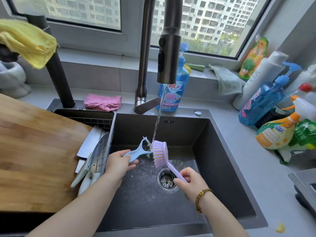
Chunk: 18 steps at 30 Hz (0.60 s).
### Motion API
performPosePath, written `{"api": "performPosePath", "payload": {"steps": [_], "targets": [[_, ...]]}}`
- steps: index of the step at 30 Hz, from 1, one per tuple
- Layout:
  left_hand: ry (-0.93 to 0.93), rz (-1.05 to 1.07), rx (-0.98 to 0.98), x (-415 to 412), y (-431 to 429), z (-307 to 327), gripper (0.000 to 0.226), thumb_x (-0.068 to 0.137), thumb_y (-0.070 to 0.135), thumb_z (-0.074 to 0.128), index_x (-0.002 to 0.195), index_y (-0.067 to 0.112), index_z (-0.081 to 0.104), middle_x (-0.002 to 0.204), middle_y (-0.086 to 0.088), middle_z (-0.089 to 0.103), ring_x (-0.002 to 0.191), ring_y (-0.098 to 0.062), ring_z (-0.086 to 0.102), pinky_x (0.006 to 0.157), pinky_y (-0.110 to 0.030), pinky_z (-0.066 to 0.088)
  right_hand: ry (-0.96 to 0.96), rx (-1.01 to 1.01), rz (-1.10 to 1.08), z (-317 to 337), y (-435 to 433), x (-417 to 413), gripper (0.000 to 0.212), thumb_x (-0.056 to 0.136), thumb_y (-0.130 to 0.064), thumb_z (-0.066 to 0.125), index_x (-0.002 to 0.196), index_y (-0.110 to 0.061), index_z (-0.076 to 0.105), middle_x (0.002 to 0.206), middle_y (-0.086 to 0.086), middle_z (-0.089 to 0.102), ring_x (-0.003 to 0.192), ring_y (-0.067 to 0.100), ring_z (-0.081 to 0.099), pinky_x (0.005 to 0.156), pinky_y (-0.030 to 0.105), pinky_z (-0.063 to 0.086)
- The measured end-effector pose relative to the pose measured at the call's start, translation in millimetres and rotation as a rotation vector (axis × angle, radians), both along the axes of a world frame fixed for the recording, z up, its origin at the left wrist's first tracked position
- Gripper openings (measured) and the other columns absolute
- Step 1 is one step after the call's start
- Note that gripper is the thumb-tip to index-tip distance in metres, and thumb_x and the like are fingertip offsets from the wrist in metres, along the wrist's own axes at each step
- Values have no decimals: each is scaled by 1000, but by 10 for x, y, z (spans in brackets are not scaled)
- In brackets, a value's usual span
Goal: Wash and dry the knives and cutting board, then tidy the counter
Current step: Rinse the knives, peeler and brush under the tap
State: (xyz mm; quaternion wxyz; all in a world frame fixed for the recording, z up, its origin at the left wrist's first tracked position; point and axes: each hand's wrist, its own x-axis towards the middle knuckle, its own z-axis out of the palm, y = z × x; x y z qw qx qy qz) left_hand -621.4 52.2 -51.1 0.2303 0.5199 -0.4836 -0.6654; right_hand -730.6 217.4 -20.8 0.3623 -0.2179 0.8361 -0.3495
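My left hand (118, 164) grips a light blue peeler (139, 150) by its handle, over the dark sink (222, 151). My right hand (191, 183) holds the handle of a purple dish brush (160, 153), whose bristles press against the peeler's head. Water runs from the faucet (168, 48) onto both. A wooden cutting board (34, 151) lies across the sink's left side. Beside its right edge, knives (95, 156) lean in a drain basket (95, 117), blades up.
A pink cloth (102, 102) lies behind the sink and a yellow cloth (29, 41) hangs at upper left. A blue soap bottle (176, 88) stands by the faucet. Several spray bottles (277, 130) crowd the right counter. A green rag (227, 80) rests on the windowsill.
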Motion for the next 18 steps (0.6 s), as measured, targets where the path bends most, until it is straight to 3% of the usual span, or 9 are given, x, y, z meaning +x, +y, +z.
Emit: {"api": "performPosePath", "payload": {"steps": [3,7,9,12,15,18], "targets": [[6,-7,16,-45,31,27,33,96,-1,37,126,-5,48,98,-17,57,67,-13,59,45,-9,49,18,-69,-40,8,82,-51,21,85,-8,58,69,-16,48,57,-2,47,27,3,37,34,13,29],[19,-6,43,-83,67,35,33,96,1,40,127,-5,48,99,-16,59,70,-13,60,49,-11,51,243,14,-27,-36,171,-173,25,83,-17,60,63,-26,49,59,-7,50,47,6,42,53,19,36],[37,-13,52,-99,87,53,33,96,3,41,127,-5,49,93,-13,60,71,-13,60,49,-11,51,272,121,33,-66,233,-228,27,84,-20,58,62,-31,48,63,-7,51,51,8,43,60,20,38],[49,-31,63,-133,121,90,32,97,5,41,126,-4,50,81,-6,59,72,-13,61,51,-13,52,278,86,-16,-50,328,-348,31,87,-19,55,60,-33,50,65,-2,57,51,8,44,61,22,40],[61,-47,71,-168,162,97,31,97,5,42,125,-5,50,82,-6,60,74,-15,61,50,-13,53,269,30,-108,-7,417,-550,28,87,-15,56,63,-28,59,56,-5,56,47,11,45,59,24,41],[78,-62,82,-208,176,102,31,97,5,42,124,-5,50,84,-7,61,76,-15,62,51,-14,54,266,-12,-176,87,522,-761,15,89,-14,53,82,-14,66,61,-1,56,54,12,47,60,23,39]]}}
